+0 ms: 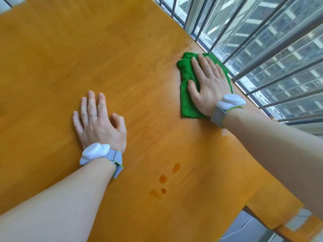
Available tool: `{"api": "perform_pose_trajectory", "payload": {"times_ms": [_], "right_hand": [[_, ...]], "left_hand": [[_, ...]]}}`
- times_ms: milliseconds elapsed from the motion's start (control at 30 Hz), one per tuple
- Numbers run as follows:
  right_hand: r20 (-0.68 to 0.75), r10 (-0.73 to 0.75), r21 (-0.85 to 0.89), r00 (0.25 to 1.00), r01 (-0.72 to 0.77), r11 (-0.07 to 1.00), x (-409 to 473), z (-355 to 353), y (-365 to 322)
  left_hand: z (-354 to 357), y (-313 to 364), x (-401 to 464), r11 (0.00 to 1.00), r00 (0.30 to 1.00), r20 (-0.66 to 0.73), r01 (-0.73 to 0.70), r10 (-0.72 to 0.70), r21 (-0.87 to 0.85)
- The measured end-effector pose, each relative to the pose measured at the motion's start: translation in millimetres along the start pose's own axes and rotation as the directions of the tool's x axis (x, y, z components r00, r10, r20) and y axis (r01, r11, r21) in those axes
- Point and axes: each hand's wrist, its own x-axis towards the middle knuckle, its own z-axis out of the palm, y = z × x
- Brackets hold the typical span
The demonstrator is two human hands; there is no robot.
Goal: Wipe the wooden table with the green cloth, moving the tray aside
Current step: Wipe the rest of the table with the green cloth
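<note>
Head view: right hand, fingers flat, presses the cloth at the table's two-o'clock edge; left hand rests open. Spots lie toward seven o'clock from the cloth, between both hands. No tray visible.

The cloth lies on the table, near its right edge.

window bars | brown drops | buildings outside
</note>
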Motion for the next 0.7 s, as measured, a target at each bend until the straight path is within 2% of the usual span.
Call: {"api": "perform_pose_trajectory", "payload": {"times_ms": [167,300,467,633,700], "right_hand": [[-0.021,0.069,0.008,0.997,-0.069,0.998,-1,4,-5],[0.0,0.133,-0.007,0.991,-0.133,0.991,-48,8,-20],[0.054,0.029,-0.046,0.998,-0.026,0.999,-116,13,-34],[0.049,-0.052,-0.034,0.997,0.054,0.998,-88,9,-24],[0.017,-0.026,-0.016,1.0,0.026,1.0,-59,10,-22]], "left_hand": [[2,-1,0,1.0,1.0,-0.026,-0.014,0.014,0.009],[2,0,0,1.0,0.999,-0.031,-0.013,0.013,-0.002],[2,0,0,1.0,1.0,-0.02,-0.014,0.014,-0.007],[1,-1,0,1.0,1.0,-0.015,-0.01,0.01,0.01],[3,-4,0,1.0,1.0,-0.016,-0.007,0.007,0.024]]}}
